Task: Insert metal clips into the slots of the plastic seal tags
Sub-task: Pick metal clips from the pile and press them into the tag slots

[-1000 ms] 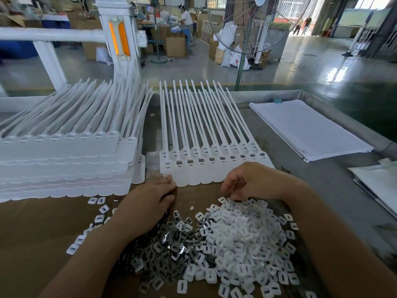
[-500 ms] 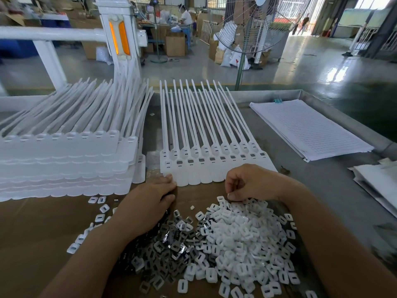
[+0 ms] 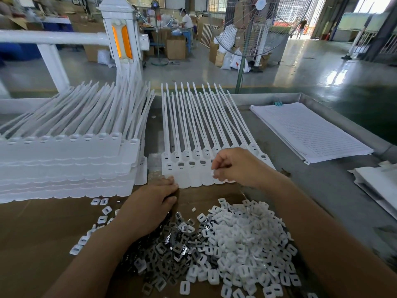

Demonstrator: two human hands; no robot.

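A flat row of white plastic seal tags [image 3: 194,168] lies in front of me, long tails pointing away. Some of its slots show grey metal clips. My right hand [image 3: 238,166] hovers over the right part of the row and pinches a small white piece at its fingertips. My left hand [image 3: 150,206] rests palm down at the row's near left corner, fingers touching the tag edge. Below lie a dark pile of metal clips [image 3: 171,250] and a bigger pile of white plastic caps [image 3: 242,244].
A tall stack of seal tag rows [image 3: 64,164] stands at the left. A pad of lined paper [image 3: 307,132] lies at the right in the metal tray, more paper [image 3: 378,183] at the far right. A standing fan [image 3: 253,24] rises behind the table.
My right hand has lifted off the white cap pile and moved up over the tag row, carrying a small white piece. My left hand stays where it was.
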